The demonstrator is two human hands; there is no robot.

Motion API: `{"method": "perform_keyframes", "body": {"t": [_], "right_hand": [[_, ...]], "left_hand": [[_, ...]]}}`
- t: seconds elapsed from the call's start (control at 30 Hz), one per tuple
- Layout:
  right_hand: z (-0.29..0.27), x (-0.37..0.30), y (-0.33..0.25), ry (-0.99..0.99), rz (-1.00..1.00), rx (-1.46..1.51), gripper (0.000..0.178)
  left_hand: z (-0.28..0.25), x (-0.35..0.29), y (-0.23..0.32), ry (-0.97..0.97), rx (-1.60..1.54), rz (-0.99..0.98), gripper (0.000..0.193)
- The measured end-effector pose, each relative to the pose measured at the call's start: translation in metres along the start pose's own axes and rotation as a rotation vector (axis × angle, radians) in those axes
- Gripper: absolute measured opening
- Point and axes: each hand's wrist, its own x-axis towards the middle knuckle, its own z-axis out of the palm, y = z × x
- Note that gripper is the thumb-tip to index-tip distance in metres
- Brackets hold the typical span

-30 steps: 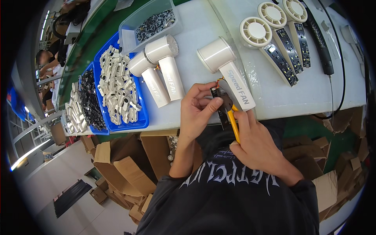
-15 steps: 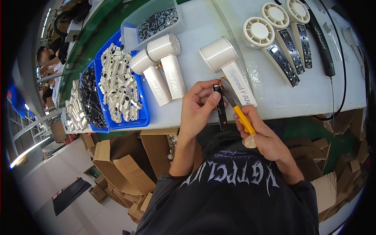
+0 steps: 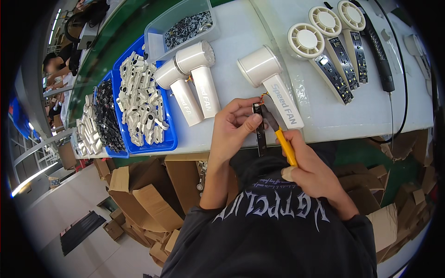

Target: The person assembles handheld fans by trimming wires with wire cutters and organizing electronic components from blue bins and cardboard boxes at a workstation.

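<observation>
Since half a second ago, the yellow-handled pliers (image 3: 285,147) have been shifted slightly in the right hand (image 3: 306,162), so that less of the handle is shown. They are gripped by its curled fingers, their dark head set just beside the upper part of a black circuit strip (image 3: 260,139); whether it is touched cannot be told. This strip is pinched between the thumb and fingers of the left hand (image 3: 234,127). Thin wires (image 3: 264,96) are seen at its top, near a white fan (image 3: 259,67) laid on the counter (image 3: 324,118) just beyond both hands. Two more white fans (image 3: 205,85) are placed ahead of the left hand, slightly leftward.
</observation>
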Motion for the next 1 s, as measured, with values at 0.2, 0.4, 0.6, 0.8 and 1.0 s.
{"method": "perform_keyframes", "body": {"t": [0.2,0.4,0.6,0.8,1.0], "right_hand": [[-0.004,0.003,0.010,-0.084,0.015,0.430,0.054],[-0.010,0.004,0.008,-0.175,0.073,0.735,0.056],[-0.006,0.001,0.008,-0.174,0.080,0.810,0.053],[0.001,-0.008,-0.026,0.002,0.026,-0.279,0.051],[-0.002,-0.010,-0.022,-0.008,0.032,-0.198,0.056]], "left_hand": [[-0.001,0.000,0.001,-0.048,-0.047,-0.027,0.031],[-0.001,0.000,0.003,-0.050,-0.053,-0.015,0.029],[0.000,0.000,0.000,-0.033,-0.095,0.020,0.030],[0.003,-0.003,0.002,0.065,0.141,0.015,0.033],[0.006,-0.004,-0.003,0.113,0.066,0.004,0.037]]}}
